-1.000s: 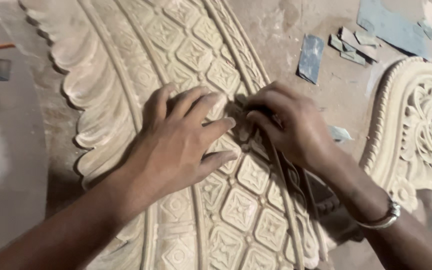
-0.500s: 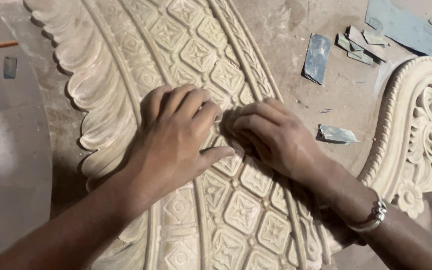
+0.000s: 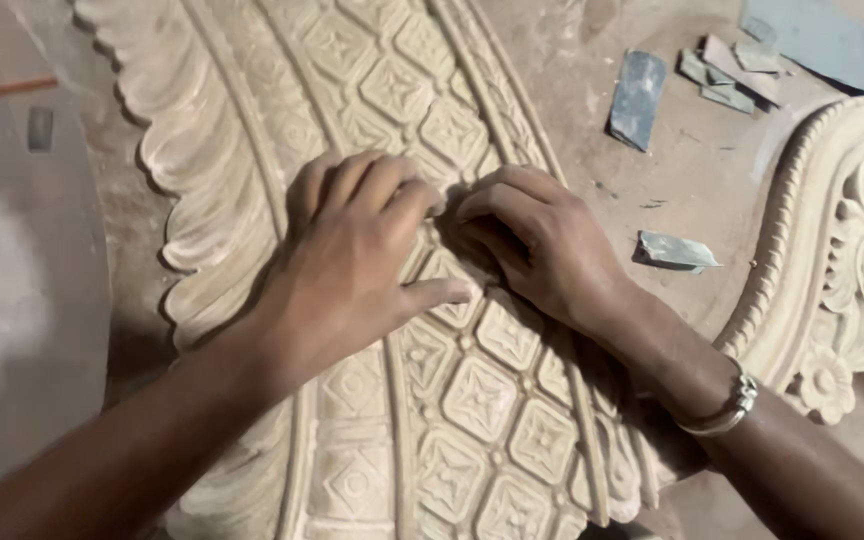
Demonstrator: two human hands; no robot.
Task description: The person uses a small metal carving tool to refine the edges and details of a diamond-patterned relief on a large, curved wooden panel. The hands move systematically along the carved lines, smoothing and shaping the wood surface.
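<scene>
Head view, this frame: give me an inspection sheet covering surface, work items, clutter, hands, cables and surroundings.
Surface: dusty brown work surface, partly bare.
Work items: large carved wooden panel with diamond flower tiles and a scalloped leaf border, lying flat.
Clutter: grey sandpaper scraps above the hands, one folded piece to the right, an orange stick at the left edge.
Hands: left hand flat on the panel, fingers spread; right hand curled, fingertips pressed to the carving; whether it holds anything cannot be told. Metal bracelet on the right wrist.
Cables: nothing seen.
Surroundings: second carved panel at the right.
</scene>
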